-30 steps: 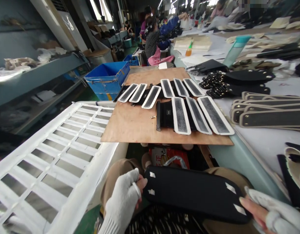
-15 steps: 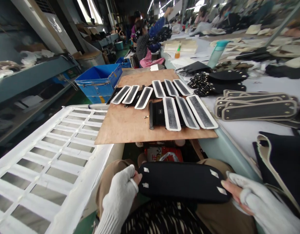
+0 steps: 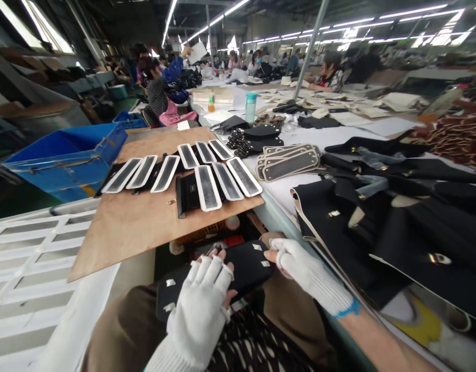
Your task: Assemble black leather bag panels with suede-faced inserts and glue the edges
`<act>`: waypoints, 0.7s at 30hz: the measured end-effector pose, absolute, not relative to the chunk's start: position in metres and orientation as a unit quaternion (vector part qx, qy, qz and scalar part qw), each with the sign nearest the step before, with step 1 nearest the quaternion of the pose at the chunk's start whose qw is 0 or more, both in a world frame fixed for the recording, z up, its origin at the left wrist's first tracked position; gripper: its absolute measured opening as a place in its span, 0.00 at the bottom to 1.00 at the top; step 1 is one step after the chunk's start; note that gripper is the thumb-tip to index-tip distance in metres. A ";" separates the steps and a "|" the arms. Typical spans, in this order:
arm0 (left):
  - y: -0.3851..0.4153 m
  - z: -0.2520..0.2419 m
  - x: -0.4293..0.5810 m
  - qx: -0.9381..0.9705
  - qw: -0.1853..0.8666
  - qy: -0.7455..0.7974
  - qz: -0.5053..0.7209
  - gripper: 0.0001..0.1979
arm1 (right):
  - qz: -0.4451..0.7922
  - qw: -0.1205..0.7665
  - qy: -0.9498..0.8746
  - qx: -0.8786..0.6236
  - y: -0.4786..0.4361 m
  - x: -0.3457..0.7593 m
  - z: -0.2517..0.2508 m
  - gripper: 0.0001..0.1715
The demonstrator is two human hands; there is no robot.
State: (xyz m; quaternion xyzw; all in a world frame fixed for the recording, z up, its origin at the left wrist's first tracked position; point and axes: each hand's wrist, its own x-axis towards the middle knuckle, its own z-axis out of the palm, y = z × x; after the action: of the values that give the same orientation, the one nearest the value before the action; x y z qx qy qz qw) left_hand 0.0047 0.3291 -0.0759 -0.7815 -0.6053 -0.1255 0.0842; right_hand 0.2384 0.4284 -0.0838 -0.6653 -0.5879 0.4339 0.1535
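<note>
A long black panel (image 3: pixel 243 264) with rounded ends rests over my lap, small white tabs stuck near both ends. My left hand (image 3: pixel 205 302), in a white fingerless glove, lies across its middle with fingers stretched out. At the far right end, my right hand (image 3: pixel 294 261), gloved the same way, pinches the panel's edge between thumb and fingers. In front of me a wooden board (image 3: pixel 114 222) carries several white-bordered dark strips (image 3: pixel 208 188), set on black pieces (image 3: pixel 189 192). Part of the panel is hidden under my left hand.
To the left are a blue crate (image 3: pixel 60 175) and a white slatted frame (image 3: pixel 32 274). Along the right-hand table lie studded strips (image 3: pixel 290 164), black cut pieces (image 3: pixel 354 227) and a teal-capped bottle (image 3: pixel 251 107). Other people work farther back, one in a striped top (image 3: pixel 156 98).
My left hand has left the panel's left end and now lies flat over its middle. The right hand still grips its end. The view has turned right, and the panel sits more slanted.
</note>
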 end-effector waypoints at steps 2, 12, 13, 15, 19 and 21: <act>0.342 -0.077 0.014 -0.790 0.029 -0.604 -0.097 0.21 | 0.451 0.135 -0.579 -0.666 0.428 0.237 -0.077 0.20; 0.349 -0.068 0.016 -0.780 -0.065 -0.621 -0.030 0.21 | 0.463 0.128 -0.555 -0.679 0.424 0.236 -0.068 0.19; 0.350 -0.068 0.018 -0.779 -0.067 -0.623 -0.029 0.21 | 0.461 0.126 -0.554 -0.682 0.424 0.237 -0.068 0.20; 0.351 -0.068 0.020 -0.777 -0.069 -0.625 -0.024 0.21 | 0.462 0.126 -0.555 -0.680 0.423 0.239 -0.068 0.22; 0.351 -0.069 0.022 -0.774 -0.080 -0.628 -0.016 0.20 | 0.406 0.165 -0.621 -0.650 0.424 0.229 -0.061 0.16; 0.350 -0.069 0.022 -0.772 -0.089 -0.629 -0.019 0.20 | 0.352 0.181 -0.656 -0.643 0.425 0.216 -0.060 0.16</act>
State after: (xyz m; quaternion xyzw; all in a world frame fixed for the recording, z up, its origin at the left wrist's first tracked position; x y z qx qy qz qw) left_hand 0.0218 0.3500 -0.0688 -0.7721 -0.6290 -0.0191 -0.0887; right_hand 0.2159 0.4254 -0.0597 -0.6427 -0.6559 0.3524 0.1805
